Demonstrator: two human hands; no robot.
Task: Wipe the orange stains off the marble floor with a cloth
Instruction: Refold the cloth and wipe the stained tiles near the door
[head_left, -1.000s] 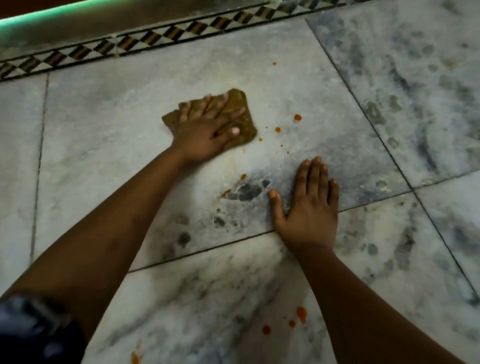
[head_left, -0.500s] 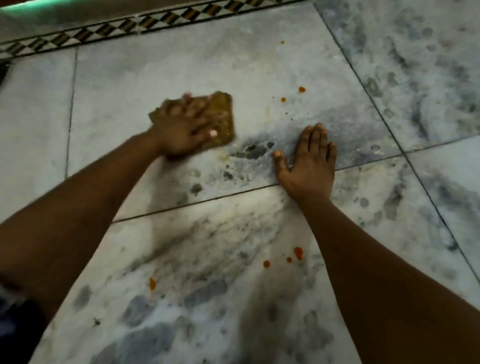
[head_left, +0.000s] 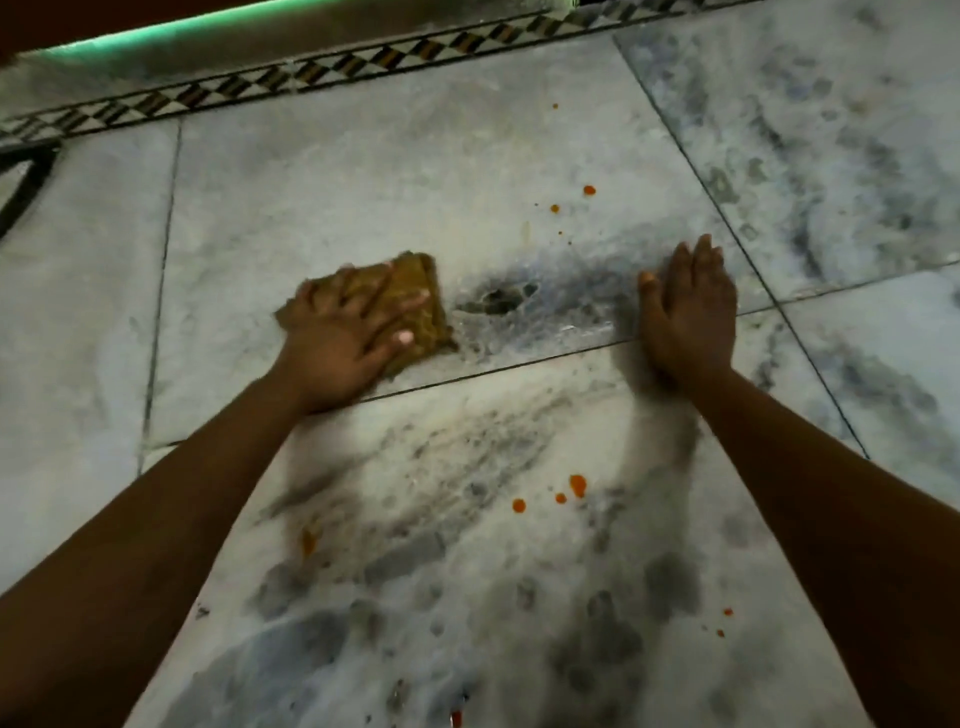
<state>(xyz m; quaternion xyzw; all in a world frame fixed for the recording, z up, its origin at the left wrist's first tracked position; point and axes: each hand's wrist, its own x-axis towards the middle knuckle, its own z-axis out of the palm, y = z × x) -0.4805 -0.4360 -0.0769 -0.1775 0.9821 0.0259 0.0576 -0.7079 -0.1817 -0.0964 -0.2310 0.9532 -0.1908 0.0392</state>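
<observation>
There is a single view, from a camera worn on the person's head. It looks forward and steeply down at the marble floor (head_left: 467, 156), from close above it, so that the slabs and their joints fill nearly the whole frame. Both forearms enter from the lower corners and reach toward the middle: the left hand (head_left: 337, 338) sits left of centre, the right hand (head_left: 691, 312) right of centre. The wide lens bends the tile joints, which fan out toward the edges. The far limit of the view is the patterned border strip (head_left: 311, 73) running across the top of the frame.
</observation>
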